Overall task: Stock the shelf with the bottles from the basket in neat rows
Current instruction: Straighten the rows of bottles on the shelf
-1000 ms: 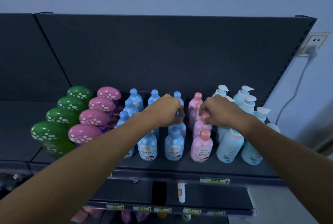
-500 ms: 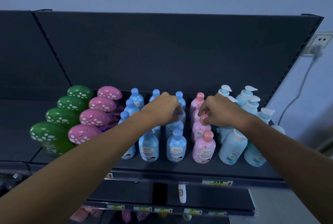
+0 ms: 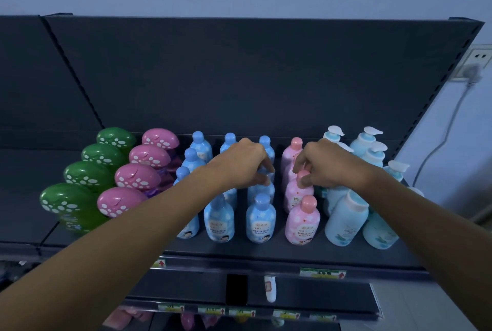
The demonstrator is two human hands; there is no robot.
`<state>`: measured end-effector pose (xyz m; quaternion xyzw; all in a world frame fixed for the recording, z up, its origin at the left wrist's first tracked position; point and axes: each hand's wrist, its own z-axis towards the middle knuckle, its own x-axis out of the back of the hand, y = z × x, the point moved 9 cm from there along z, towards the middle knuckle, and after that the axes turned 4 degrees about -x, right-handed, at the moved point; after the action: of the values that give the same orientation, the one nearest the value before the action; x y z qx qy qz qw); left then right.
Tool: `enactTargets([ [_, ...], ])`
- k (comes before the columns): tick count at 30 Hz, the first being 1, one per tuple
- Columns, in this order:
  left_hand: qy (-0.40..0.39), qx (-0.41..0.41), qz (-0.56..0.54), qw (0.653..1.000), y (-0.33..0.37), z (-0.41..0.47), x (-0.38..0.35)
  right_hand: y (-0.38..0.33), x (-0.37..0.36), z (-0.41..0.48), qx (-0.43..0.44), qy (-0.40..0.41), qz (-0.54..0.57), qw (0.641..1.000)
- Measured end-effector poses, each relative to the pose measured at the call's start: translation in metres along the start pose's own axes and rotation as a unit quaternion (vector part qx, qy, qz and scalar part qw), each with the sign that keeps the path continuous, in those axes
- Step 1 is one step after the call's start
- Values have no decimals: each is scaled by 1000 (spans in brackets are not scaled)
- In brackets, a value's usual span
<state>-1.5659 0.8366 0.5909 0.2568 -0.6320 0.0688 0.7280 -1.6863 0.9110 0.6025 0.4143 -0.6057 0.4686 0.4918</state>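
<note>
On the dark shelf [image 3: 266,251] the bottles stand in rows: green mushroom-cap bottles [image 3: 87,179] at 9 o'clock, pink mushroom-cap ones [image 3: 135,179] beside them, blue bottles [image 3: 261,219] in the middle, pink bottles [image 3: 302,221] next, pale pump bottles [image 3: 346,219] at 3 o'clock. The left hand [image 3: 239,165] pinches the cap of a second-row blue bottle. The right hand [image 3: 327,165] closes its fingers around the cap of a second-row pink bottle [image 3: 295,192].

We see green white-spotted caps [image 3: 72,201], pink white-spotted caps [image 3: 119,201], blue bottles [image 3: 261,220], pink bottles [image 3: 302,224], and a dark grey shelf [image 3: 266,252].
</note>
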Motion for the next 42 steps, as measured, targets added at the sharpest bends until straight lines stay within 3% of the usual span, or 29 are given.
enactTargets([
  [6, 59, 30, 19, 998, -6, 18, 34, 15, 27, 18, -31, 100, 23, 994],
  [14, -46, 29, 47, 997, -16, 40, 5, 19, 2, 37, -17, 54, 27, 998],
  [21, -18, 29, 48, 998, -18, 45, 6, 21, 2, 43, -18, 63, 29, 997],
  [37, -38, 30, 29, 998, -27, 49, 2, 26, -1, 48, -39, 70, 35, 996],
  [42, 44, 64, -16, 997, -40, 56, 29, 23, 1, 48, -27, 49, 33, 998],
])
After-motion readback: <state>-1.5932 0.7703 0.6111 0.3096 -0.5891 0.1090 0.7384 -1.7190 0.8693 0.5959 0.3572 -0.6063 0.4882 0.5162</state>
